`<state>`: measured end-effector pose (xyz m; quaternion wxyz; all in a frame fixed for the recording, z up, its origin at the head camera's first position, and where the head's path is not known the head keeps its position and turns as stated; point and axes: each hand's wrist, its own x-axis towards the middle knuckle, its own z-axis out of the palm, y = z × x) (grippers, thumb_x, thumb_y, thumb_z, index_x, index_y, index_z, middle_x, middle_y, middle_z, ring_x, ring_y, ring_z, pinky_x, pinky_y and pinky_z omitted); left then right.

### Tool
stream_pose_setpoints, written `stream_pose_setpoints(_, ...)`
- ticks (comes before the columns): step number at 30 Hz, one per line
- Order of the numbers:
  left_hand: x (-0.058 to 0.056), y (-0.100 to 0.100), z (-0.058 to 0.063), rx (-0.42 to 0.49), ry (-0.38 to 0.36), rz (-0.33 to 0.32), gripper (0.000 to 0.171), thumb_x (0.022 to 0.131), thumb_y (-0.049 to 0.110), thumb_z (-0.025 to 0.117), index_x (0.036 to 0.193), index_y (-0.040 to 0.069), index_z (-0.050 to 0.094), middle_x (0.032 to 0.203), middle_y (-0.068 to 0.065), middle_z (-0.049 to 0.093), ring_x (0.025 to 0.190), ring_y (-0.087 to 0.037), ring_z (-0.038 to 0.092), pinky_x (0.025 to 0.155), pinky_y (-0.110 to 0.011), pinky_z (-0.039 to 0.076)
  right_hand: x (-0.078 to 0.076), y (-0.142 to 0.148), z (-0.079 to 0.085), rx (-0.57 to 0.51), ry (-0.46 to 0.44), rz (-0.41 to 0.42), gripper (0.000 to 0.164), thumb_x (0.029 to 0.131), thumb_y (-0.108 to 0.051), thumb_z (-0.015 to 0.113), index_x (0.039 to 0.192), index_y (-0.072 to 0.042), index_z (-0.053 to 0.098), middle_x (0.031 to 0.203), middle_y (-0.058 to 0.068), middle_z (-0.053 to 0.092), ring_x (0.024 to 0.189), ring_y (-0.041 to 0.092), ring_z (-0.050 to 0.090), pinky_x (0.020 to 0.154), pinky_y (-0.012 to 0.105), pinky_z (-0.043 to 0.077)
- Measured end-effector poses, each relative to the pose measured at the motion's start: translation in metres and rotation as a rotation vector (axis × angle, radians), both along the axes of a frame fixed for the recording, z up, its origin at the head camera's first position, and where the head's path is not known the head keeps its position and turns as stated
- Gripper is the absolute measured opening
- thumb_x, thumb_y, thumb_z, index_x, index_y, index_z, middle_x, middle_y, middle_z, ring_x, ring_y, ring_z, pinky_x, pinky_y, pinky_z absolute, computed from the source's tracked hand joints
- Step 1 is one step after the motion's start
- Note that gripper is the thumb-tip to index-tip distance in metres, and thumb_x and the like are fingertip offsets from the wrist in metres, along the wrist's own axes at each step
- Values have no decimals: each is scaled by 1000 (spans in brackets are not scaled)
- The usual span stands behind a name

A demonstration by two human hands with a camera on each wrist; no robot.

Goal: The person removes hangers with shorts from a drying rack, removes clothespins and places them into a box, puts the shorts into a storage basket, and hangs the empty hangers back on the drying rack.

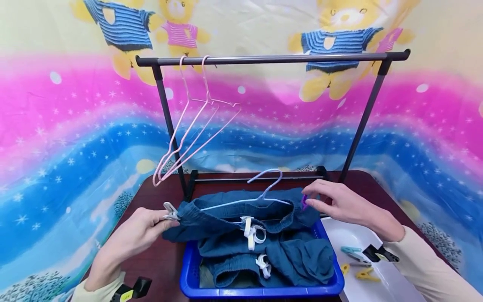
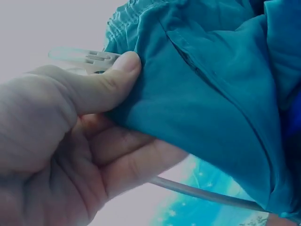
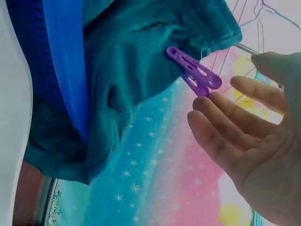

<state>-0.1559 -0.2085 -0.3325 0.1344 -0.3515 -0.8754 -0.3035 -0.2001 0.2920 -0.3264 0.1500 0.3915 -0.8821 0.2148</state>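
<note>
A pair of dark blue drawstring pants (image 1: 222,220) hangs at its waistband from a light blue hanger (image 1: 264,195), above the basket. My left hand (image 1: 141,226) pinches the cloth at the left side between thumb and fingers, right beside a white clothespin (image 1: 171,211) clipped to the waistband. On the other side a purple clothespin (image 3: 193,70) grips the pants. The fingers of my right hand (image 3: 244,136) are spread, with fingertips right at the clothespin's handle ends. A white drawstring bow (image 1: 252,233) hangs at the front of the waistband.
More dark blue clothing (image 1: 271,260) with a white bow lies in a blue basket (image 1: 264,292). A white tray (image 1: 336,228) at the right holds several clothespins (image 1: 366,274). Behind stands a dark rack (image 1: 279,59) with pink hangers (image 1: 185,138) at its left, on a dark red table (image 1: 151,188).
</note>
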Motion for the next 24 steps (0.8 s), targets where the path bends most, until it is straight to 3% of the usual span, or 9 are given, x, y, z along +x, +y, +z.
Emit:
stream_pose_setpoints(5,-1,-4,-5,32,-21,-3,20,91,3,65,94,20,74,58,22,44,49,10,31,47,-13,33,6,3,2,27,-84,-29,36,91,-21,70,126,-18,61,103,-12,63,86,-1,58,61,18,51)
stream_pose_setpoints(10,-4,-4,-6,49,-17,-26,19,91,4,65,89,22,71,57,21,31,50,11,24,46,-13,27,13,6,8,39,-153,-53,34,93,-24,68,126,-19,61,93,-16,66,81,-3,60,61,20,51)
stream_pose_setpoints(13,-7,-4,-6,48,-109,-26,18,95,9,62,83,22,66,58,19,27,48,9,24,45,-16,27,16,11,13,53,-165,-60,30,94,-23,66,124,-19,62,93,-15,69,81,-3,63,62,21,52)
stream_pose_setpoints(18,-11,-8,-6,6,-321,-56,23,102,18,52,81,15,59,60,16,32,49,4,38,50,-21,37,19,17,16,110,-180,-76,28,95,-26,65,122,-18,62,99,-12,72,87,0,67,68,22,55)
stream_pose_setpoints(20,-12,-8,-5,-16,-353,-61,24,103,19,50,82,14,59,61,14,34,51,2,43,53,-22,40,22,18,18,136,-183,-82,29,94,-29,65,121,-18,63,100,-10,73,87,1,67,68,22,55)
stream_pose_setpoints(24,-13,-7,-3,-34,-340,-34,21,104,17,49,87,11,60,64,9,42,55,0,47,56,-22,42,25,18,22,179,-170,-92,30,92,-35,67,116,-18,66,97,-11,72,83,-1,65,66,19,54)
